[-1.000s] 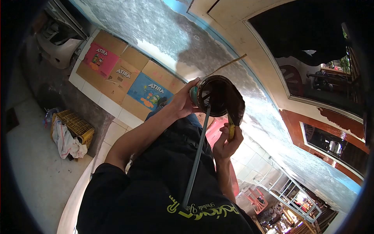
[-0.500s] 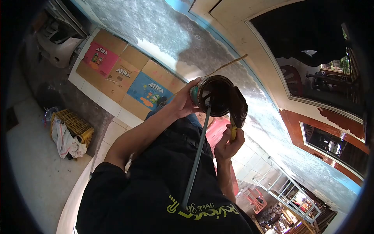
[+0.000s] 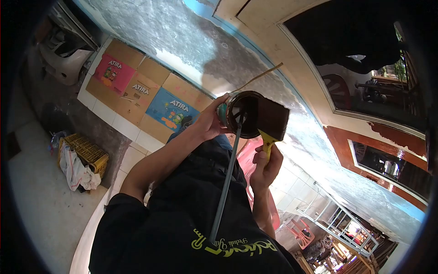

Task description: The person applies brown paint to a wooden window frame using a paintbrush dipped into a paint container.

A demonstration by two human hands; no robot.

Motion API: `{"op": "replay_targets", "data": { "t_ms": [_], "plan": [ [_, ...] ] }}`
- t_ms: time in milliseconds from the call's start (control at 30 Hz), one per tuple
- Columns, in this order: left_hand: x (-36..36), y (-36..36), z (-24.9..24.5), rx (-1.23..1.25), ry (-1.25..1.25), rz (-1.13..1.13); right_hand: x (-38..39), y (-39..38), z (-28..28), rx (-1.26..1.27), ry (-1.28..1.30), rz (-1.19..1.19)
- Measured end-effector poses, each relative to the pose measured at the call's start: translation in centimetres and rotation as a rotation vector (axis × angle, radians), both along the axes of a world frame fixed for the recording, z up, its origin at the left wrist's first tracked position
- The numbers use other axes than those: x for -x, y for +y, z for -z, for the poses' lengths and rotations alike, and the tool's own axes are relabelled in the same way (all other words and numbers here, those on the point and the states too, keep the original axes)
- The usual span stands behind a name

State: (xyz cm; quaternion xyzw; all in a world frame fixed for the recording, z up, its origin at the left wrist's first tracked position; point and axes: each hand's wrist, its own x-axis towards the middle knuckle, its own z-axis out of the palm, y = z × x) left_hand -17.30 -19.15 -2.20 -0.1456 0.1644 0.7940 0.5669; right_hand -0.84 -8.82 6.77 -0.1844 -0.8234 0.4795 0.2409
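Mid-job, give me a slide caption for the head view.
Left hand holds an open tin of dark coating; right hand holds a yellow-handled brush at its rim.

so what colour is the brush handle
Yellow: the brush handle shows best in the head view.

The left hand (image 3: 211, 122) grips a dark-stained tin can (image 3: 236, 114) by its side. The right hand (image 3: 265, 165) holds a yellow-handled brush (image 3: 273, 123), its dark bristles lying across the can's open mouth. Flattened cardboard boxes (image 3: 141, 91) lie on the floor beyond.

Bright daylight, heavy fisheye distortion, dark corners
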Motion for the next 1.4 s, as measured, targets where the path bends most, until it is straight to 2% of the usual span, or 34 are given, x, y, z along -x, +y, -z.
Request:
{"op": "replay_targets", "data": {
  "t_ms": [100, 233, 733, 833, 900, 967, 1100, 1133, 1233, 1267, 1400],
  "plan": [
    [0.1, 0.2, -0.3, -0.016, -0.001, -0.006, -0.1, 0.0, -1.8, 0.419, 0.025, -0.018],
    [0.1, 0.4, -0.5, -0.014, 0.005, -0.012, -0.8, 0.2, -3.3, 0.647, 0.008, -0.031],
    [-0.1, 0.9, -0.3, 0.078, -0.005, 0.024, -1.7, 0.5, -4.8, 1.154, 0.098, 0.024],
    [-0.1, 1.0, -0.5, 0.054, -0.001, 0.024, -1.8, 0.4, -4.8, 1.094, 0.113, 0.102],
    [-0.1, 0.9, -0.6, 0.047, 0.001, 0.022, -2.1, 0.6, -4.2, 1.016, 0.184, 0.067],
    [-0.1, 0.8, -0.1, 0.049, 0.002, 0.021, -1.6, 0.7, -4.5, 0.751, 0.173, 0.057],
    [-0.1, 1.2, -1.1, -0.046, -0.037, -0.036, -1.8, 1.7, -3.3, 0.526, 0.242, 0.115],
    [-0.1, 1.3, -1.1, -0.037, -0.042, -0.041, -1.6, 1.6, -3.4, 0.524, 0.240, 0.203],
    [-0.1, 1.1, -1.1, -0.007, -0.037, -0.058, -1.2, 2.7, -3.2, 0.426, 0.273, 0.265],
    [-0.1, 1.1, -1.1, -0.007, -0.026, -0.060, -0.9, 2.8, -3.2, 0.373, 0.264, 0.364],
    [0.1, 0.9, -1.3, -0.060, -0.008, -0.054, 0.5, 4.7, -3.1, 0.097, 0.274, 0.468]
  ]
}}
